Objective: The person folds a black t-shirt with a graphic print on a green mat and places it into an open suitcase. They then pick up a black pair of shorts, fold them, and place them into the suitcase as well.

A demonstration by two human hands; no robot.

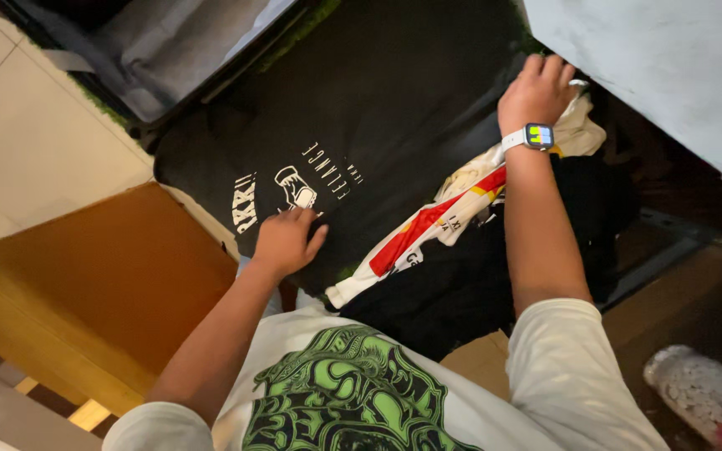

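Observation:
A black T-shirt (378,108) with a white print lies spread flat in front of me. My left hand (286,240) rests palm down on its near edge, by the print, fingers slightly apart. My right hand (536,90), with a white smartwatch on the wrist, presses on the shirt's right side, next to a crumpled white garment (453,209) with red and yellow stripes. That white garment lies on a pile of dark clothes (461,292) under my right forearm. Whether the right fingers pinch any cloth is hidden.
An open grey-lined suitcase (160,50) lies at the top left on pale floor tiles. A wooden board (85,284) sits to my left. A white slab (670,67) fills the top right. A clear container of pale pieces (704,392) stands at the bottom right.

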